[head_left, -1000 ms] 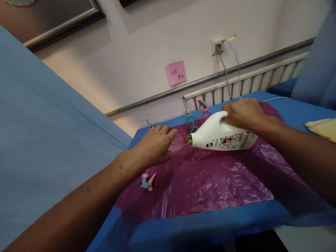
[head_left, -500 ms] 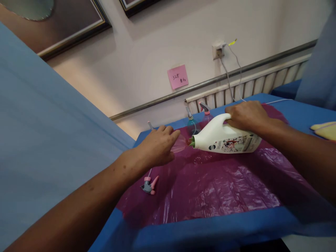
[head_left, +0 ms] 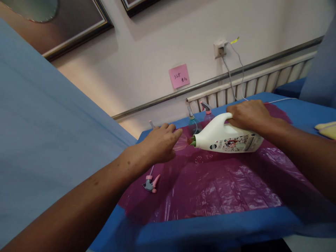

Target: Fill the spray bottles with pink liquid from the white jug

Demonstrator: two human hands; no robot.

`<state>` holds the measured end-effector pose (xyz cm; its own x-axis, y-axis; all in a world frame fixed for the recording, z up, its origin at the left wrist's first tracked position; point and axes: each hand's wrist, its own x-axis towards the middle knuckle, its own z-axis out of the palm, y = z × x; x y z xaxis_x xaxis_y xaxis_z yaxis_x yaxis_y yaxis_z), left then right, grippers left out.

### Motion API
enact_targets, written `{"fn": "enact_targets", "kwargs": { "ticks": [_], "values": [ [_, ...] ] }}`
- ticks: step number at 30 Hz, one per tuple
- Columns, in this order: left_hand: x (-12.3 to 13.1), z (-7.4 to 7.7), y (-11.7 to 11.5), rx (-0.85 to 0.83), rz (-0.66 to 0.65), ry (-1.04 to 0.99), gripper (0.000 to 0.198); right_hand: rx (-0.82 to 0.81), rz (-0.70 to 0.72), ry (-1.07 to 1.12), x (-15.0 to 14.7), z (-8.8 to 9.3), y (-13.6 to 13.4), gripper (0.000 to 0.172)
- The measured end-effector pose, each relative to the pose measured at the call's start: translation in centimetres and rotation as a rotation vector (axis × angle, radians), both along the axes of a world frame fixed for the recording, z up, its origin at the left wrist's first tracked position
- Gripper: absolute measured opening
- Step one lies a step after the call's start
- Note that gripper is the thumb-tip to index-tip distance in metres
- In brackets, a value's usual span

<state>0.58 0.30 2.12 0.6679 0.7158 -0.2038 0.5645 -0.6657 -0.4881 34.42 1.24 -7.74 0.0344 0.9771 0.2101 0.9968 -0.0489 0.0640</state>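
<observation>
My right hand (head_left: 248, 113) is closed around the handle of a large white detergent jug (head_left: 223, 138), which lies tipped nearly level with its mouth to the left. The jug's green spout meets a clear, pinkish bottle (head_left: 181, 142) at my left hand. My left hand (head_left: 164, 141) is curled around that bottle and covers most of it. Below my left wrist, a grey and pink spray trigger head (head_left: 150, 184) lies on the purple plastic sheet (head_left: 210, 189). Whether liquid is flowing cannot be made out.
Behind the jug stand a teal spray bottle (head_left: 193, 124) and a pink-purple spray bottle (head_left: 208, 115). Another sprayer top (head_left: 151, 124) shows past my left hand. A blue cloth (head_left: 215, 227) covers the table. Yellow fabric (head_left: 327, 129) lies at right; a blue curtain (head_left: 52, 126) hangs at left.
The whole view has shifted slightly. Both hands, the jug and the clear bottle keep nearly the same pose.
</observation>
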Motion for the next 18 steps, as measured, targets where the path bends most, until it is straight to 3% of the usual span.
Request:
{"fn": "enact_targets", "kwargs": {
  "ticks": [5,18],
  "values": [
    [0.5,0.5,-0.3,0.021,-0.014,0.046,0.062,-0.002,0.008,-0.013,-0.1,0.3,-0.4,0.042],
    [1.5,1.1,0.4,0.058,-0.066,0.093,0.066,0.037,-0.01,0.074,0.9,-0.6,0.3,0.043]
  ]
}}
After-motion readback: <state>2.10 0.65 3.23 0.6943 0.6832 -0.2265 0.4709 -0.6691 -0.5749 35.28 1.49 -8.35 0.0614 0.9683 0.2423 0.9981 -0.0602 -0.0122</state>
